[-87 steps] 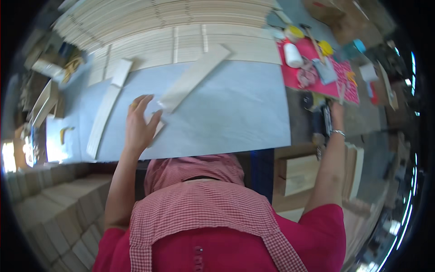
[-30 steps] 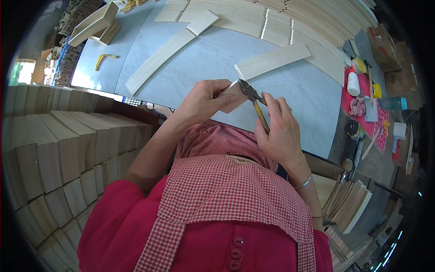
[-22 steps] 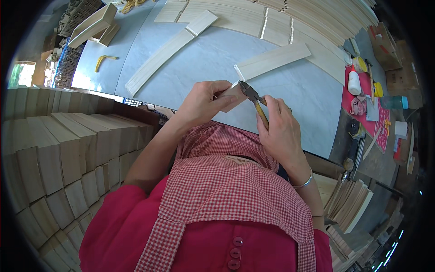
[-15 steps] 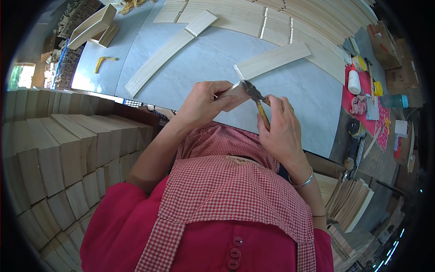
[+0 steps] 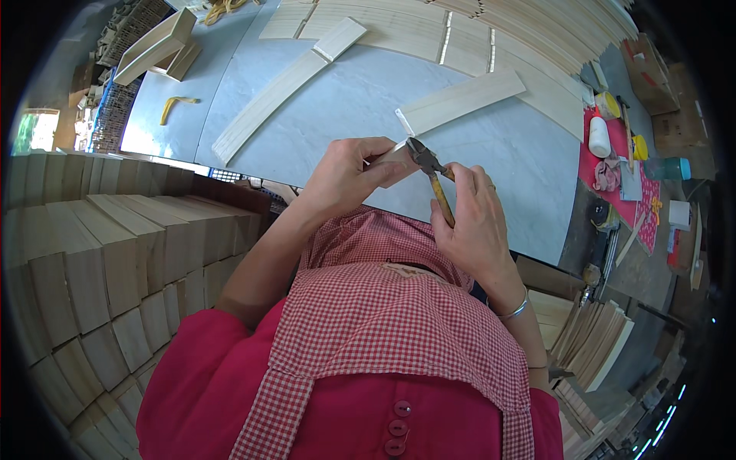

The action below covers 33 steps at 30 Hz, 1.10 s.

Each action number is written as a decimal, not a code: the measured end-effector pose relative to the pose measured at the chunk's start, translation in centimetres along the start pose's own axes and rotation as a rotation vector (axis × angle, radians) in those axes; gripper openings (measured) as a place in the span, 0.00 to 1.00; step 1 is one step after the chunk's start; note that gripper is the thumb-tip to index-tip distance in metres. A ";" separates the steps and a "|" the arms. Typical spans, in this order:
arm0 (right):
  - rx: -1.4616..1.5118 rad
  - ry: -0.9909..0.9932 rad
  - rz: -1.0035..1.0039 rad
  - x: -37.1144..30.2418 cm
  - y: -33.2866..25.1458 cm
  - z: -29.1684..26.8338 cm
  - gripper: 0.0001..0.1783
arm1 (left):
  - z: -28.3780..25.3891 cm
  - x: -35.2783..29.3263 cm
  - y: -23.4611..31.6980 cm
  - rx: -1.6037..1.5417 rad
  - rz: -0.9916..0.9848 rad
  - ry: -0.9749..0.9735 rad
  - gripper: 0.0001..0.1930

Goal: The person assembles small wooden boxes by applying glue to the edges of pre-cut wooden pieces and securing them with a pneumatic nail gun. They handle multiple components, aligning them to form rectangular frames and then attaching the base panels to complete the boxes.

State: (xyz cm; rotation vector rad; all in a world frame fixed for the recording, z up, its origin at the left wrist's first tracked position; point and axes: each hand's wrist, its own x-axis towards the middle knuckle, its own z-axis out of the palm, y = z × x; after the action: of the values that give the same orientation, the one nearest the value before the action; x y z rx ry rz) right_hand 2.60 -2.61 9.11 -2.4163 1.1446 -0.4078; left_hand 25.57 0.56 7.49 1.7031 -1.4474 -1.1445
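The left hand pinches a wood block jutting rightward past its grip; the right hand loosely holds pliers by spread handles, head at the block's edge.

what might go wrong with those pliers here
The pliers in the right hand meet the corner of the wood piece, so they could slip toward the left hand or mar the wood. Only the left hand grips the piece, so it might twist.
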 end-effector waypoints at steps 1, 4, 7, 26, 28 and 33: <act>-0.031 0.017 -0.022 0.0 0.1 0.1 0.26 | 0.0 0.0 0.0 0.004 0.004 0.000 0.14; -0.073 0.032 -0.034 0.1 0.5 0.6 0.23 | -0.1 -0.1 0.1 0.015 0.025 0.002 0.13; -0.097 0.006 -0.023 0.1 0.6 0.8 0.20 | 0.1 -0.2 -0.1 0.006 0.092 0.040 0.11; 0.427 0.277 0.373 -3.8 -2.7 0.1 0.09 | -1.0 2.3 -6.5 0.638 0.193 0.907 0.07; 0.317 0.290 0.375 -4.4 -0.2 -1.2 0.11 | -8.3 0.4 -6.6 0.370 -0.074 0.855 0.11; -0.119 0.084 0.029 -4.2 1.3 1.1 0.31 | -5.0 1.2 -4.0 0.176 -0.161 0.477 0.28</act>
State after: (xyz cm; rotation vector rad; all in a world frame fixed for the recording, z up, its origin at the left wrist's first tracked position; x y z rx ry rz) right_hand -0.36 0.24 7.17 -2.5021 1.2724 -0.4478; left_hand 31.85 -0.10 5.86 2.0703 -1.1515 -0.6337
